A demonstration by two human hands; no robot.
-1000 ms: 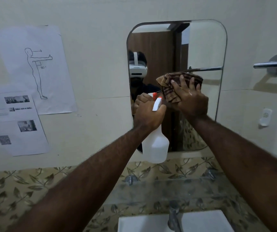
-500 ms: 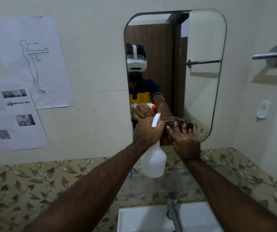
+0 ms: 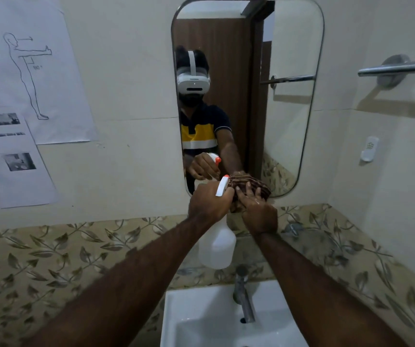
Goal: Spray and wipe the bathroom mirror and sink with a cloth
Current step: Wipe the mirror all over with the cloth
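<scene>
A rounded mirror (image 3: 286, 46) hangs on the cream wall. My right hand (image 3: 257, 211) presses a brown striped cloth (image 3: 249, 185) flat against the mirror's bottom edge. My left hand (image 3: 210, 202) grips the neck of a white spray bottle (image 3: 217, 242) with a white trigger and orange nozzle, held just left of the cloth with the bottle body hanging below. The white sink (image 3: 201, 319) with a chrome tap (image 3: 242, 294) lies below, near the bottom of the view.
Paper sheets (image 3: 26, 78) are taped to the wall at the left. A chrome towel bar (image 3: 399, 68) and a small white wall fitting (image 3: 369, 149) are at the right. A leaf-patterned tile band (image 3: 51, 254) runs behind the sink.
My right hand has slid the cloth down the mirror from its middle to its bottom edge. The left hand with the bottle has come down too, and the view has tilted downward.
</scene>
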